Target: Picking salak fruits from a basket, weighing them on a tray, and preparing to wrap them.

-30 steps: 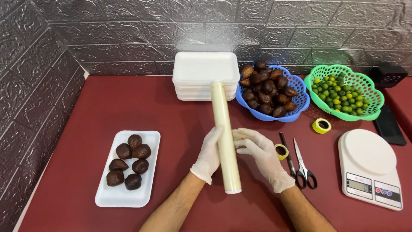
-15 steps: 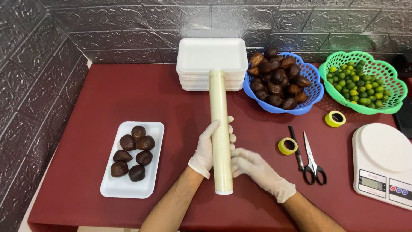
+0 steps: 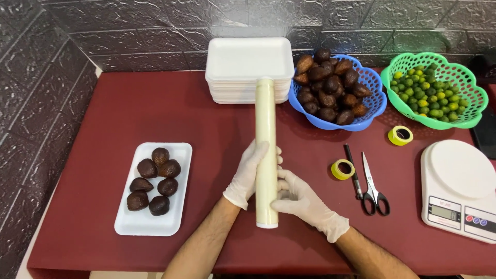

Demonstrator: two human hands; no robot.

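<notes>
A dark red table [image 3: 155, 119] fills the view, and everything is placed here relative to the long roll of cling film [image 3: 266, 144] lying near its middle. The roll's long axis runs straight away from the person, its far end reaching the stack of white foam trays [image 3: 248, 59] at the back and its near end pointing toward the body. Right of the roll's far half, a blue basket [image 3: 374, 106] of dark brown fruit is seen, and farther right a green basket [image 3: 465, 116] of small green limes. Well right of the roll's near end, a white kitchen scale [image 3: 460, 186] is set. Left of the roll's near half, a white tray [image 3: 175, 155] holding six brown fruits is laid. Just right of the roll, scissors [image 3: 373, 186] and two yellow tape rolls [image 3: 343, 169] are placed.

The roll is grasped at its near third by both gloved hands: the left hand [image 3: 250, 173] is wrapped around it from the left side, slightly farther up, and the right hand [image 3: 299, 199] is closed against it from the right, closer to the end. Neither hand is clearly nearer; the roll lies between them.
</notes>
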